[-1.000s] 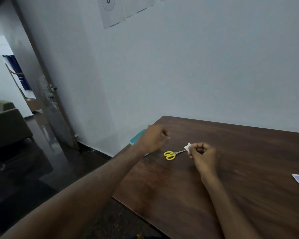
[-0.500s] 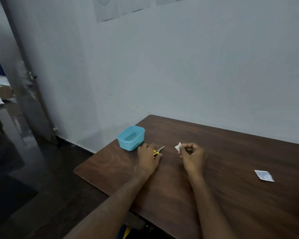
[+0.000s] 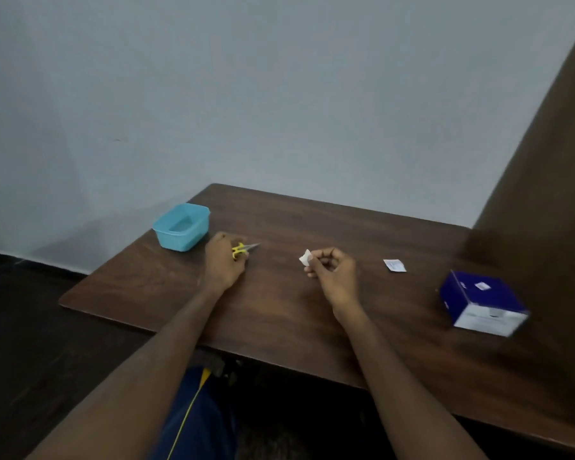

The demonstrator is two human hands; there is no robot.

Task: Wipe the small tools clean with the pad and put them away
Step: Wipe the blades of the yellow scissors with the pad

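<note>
My left hand (image 3: 224,262) grips small scissors (image 3: 243,250) with yellow handles just above the dark wooden table (image 3: 279,310); their metal tips point right. A light blue plastic tub (image 3: 182,226) stands open just left of that hand, near the table's far left corner. My right hand (image 3: 332,272) is curled near the table's middle and pinches a small white pad (image 3: 305,257) between thumb and fingertips. The two hands are apart, with bare wood between them.
A torn white sachet (image 3: 394,264) lies flat to the right of my right hand. A dark blue box (image 3: 482,302) with a white end sits near the right side. A brown panel (image 3: 551,161) rises at the far right. The wall (image 3: 279,94) runs behind the table.
My left hand has taken hold of the scissors and drawn them left toward the tub. My right hand keeps the pad. My view has swung right, bringing the blue box into sight.
</note>
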